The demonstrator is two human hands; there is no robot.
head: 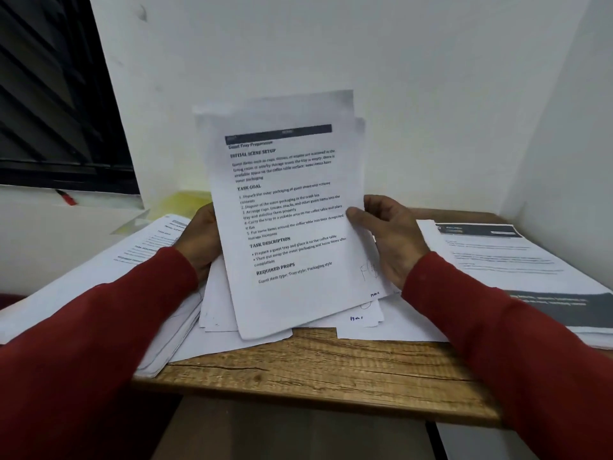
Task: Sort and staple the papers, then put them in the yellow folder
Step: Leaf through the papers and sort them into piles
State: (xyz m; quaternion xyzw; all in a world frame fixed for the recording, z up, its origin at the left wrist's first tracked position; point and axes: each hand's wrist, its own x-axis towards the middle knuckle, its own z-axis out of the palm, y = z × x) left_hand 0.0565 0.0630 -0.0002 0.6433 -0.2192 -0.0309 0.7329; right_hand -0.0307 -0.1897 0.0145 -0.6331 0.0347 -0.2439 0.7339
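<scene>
Loose sheaf of white printed papers [285,210] held upright over wooden plank table [318,366]; right hand [388,237] pinching its right edge, left hand [202,240] gripping the left edge from behind. Translucent yellow plastic folder [180,202] flat behind, contents indiscernible. More paper stacks [517,270] alongside.

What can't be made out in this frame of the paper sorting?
- Yellow folder, head view: mostly hidden behind the held sheets and the left hand.
- Left hand's fingers: behind the sheets, so its grip is unseen.
- Stapler: not in view.
- Right pile: text blurred, cut off by the frame edge.
- Red object on the sill: too small to identify.
</scene>
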